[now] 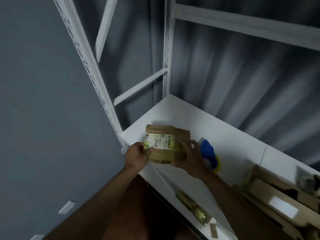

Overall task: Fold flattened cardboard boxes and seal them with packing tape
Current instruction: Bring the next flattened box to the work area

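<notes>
Cardboard box (167, 144) — white label, print unreadable, gripped by left hand (136, 155), right hand (189, 157)

Shelf frame (166, 54): white metal, slotted uprights.
Shelf board (174, 115): white.
Wall (34, 101): grey, on the left.
Curtain (242, 75): grey, behind the frame.

Both forearms are showing bare all the way down the shot, no sleeves, and the left hand (136, 155) and right hand (189, 159) aren't wearing gloves, rings or a watch, as far as the blur lets me see.
</notes>
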